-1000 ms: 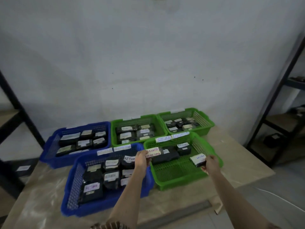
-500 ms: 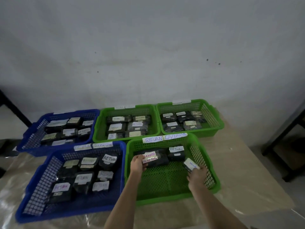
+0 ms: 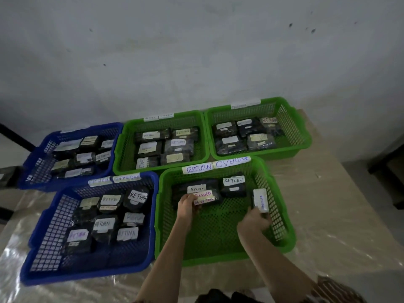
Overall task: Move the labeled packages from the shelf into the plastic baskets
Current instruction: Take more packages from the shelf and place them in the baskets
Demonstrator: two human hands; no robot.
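Placing two packages into the near green basket (image 3: 282,235), tagged RETURN OVERDUE. Head view: left hand (image 3: 185,207), at 10 o'clock in the basket, fingers curled round the near end of a dark package with a pink-lettered label (image 3: 205,196), which lies partly over another labelled package (image 3: 196,189). Right hand (image 3: 253,220), at 3 o'clock, pinches a white-faced package (image 3: 260,200), held on end against the right wall. Next move, by my judgement: lay each flat and let go. A third package (image 3: 233,185) sits at 12 o'clock, leaving the near floor free. Around: a blue basket (image 3: 39,256) at 9 o'clock, nearly full; three more baskets behind, along the wall (image 3: 196,51). No shelf in view.
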